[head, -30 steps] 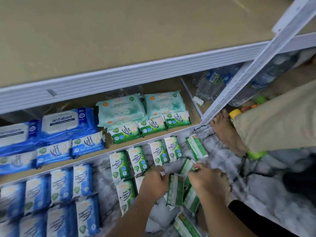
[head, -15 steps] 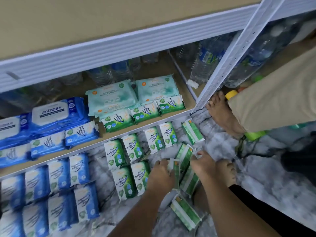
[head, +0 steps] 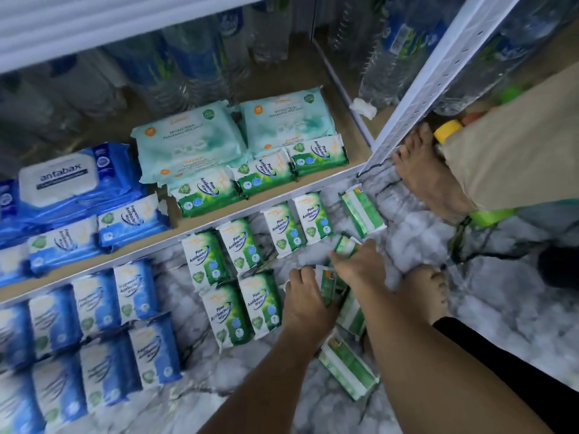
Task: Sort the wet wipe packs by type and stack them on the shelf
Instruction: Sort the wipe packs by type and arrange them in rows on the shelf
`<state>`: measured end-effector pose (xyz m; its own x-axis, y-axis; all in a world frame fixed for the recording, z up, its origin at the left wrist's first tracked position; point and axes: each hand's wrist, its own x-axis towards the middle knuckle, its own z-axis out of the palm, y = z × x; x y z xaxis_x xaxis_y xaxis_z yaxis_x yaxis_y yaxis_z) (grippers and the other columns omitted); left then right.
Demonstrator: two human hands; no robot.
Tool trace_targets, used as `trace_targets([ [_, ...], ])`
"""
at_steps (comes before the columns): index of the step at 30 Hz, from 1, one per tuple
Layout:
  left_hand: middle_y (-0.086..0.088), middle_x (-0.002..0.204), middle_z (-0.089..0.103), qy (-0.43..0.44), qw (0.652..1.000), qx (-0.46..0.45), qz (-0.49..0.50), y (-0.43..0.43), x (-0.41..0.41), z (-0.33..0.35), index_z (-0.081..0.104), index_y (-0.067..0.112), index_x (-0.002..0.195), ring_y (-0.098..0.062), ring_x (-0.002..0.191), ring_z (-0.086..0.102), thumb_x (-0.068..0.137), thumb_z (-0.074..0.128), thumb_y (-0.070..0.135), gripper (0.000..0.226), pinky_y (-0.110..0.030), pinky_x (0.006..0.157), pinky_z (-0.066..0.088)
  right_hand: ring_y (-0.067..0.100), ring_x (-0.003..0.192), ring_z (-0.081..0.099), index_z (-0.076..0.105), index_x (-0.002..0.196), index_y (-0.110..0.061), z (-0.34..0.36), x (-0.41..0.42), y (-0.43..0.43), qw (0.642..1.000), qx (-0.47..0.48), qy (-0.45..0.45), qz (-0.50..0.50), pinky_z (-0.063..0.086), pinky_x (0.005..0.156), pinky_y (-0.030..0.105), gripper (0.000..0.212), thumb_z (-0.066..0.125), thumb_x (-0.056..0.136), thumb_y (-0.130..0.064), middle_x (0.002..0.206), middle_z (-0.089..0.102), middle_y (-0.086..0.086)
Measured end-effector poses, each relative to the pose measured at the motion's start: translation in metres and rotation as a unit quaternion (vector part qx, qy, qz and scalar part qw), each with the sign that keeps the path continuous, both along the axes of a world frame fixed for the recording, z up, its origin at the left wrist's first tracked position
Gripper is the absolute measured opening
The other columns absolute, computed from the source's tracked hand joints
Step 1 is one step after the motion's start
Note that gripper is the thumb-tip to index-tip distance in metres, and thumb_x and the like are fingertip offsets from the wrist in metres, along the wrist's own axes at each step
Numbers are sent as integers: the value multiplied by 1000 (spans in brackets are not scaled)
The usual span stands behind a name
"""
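Observation:
Several green pine wipe packs (head: 233, 274) lie in rows on the marble floor before the low shelf (head: 200, 228). My left hand (head: 305, 300) and my right hand (head: 360, 264) both grip a small bunch of green packs (head: 329, 285) held on edge between them. More green packs lie loose: one near the shelf post (head: 363, 214), one by my forearm (head: 347, 371). On the shelf sit three green packs (head: 263, 178), two teal packs (head: 188, 142) and blue Antabax packs (head: 65, 183). Blue packs (head: 94, 327) lie in rows on the floor at left.
A white perforated shelf post (head: 438, 79) slants down at right. Clear water bottles (head: 194, 64) fill the back of the shelf. Another person's bare foot (head: 429, 173) and beige trouser leg stand at right. My own foot (head: 426, 292) is beside my right hand.
The view has dropped and moved closer to the low shelf. Both hands have drawn the loose green packs together into a tighter bunch on the floor.

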<state>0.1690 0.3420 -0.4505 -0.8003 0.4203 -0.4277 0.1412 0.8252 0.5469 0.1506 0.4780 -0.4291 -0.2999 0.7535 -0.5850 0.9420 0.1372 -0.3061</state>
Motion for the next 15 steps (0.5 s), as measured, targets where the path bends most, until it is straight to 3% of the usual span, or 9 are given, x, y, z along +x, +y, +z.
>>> trace_targets([
  [4, -8, 112, 49, -38, 997, 59, 30, -8, -4, 9, 45, 11, 120, -29, 103, 50, 72, 72, 34, 59, -42, 83, 49, 31, 108, 66, 49, 123, -11, 4, -2, 0, 1000, -7, -7, -11, 43, 71, 28, 66, 80, 74, -43, 120, 65, 14],
  [8, 1, 112, 48, -128, 984, 120, 38, -25, -12, 39, 46, 17, 125, -17, 102, 52, 75, 76, 27, 60, -28, 80, 45, 30, 104, 66, 56, 120, -9, 25, 3, -4, 999, -20, 29, -35, 40, 71, 27, 56, 77, 78, -40, 116, 68, 13],
  [12, 7, 109, 57, -239, 951, 182, 74, -51, -21, 81, 46, 29, 125, -12, 89, 66, 84, 77, 24, 52, -25, 64, 53, 23, 85, 54, 59, 103, -17, 57, 9, -16, 991, -52, 103, -61, 38, 73, 25, 33, 76, 81, -34, 98, 63, 4],
  [15, -1, 111, 59, -291, 921, 230, 122, -80, -22, 106, 49, 27, 126, -16, 90, 66, 88, 74, 14, 48, -26, 70, 55, 24, 86, 54, 58, 105, -17, 85, 15, -29, 978, -76, 167, -98, 39, 76, 27, 33, 77, 83, -34, 97, 60, 4],
])
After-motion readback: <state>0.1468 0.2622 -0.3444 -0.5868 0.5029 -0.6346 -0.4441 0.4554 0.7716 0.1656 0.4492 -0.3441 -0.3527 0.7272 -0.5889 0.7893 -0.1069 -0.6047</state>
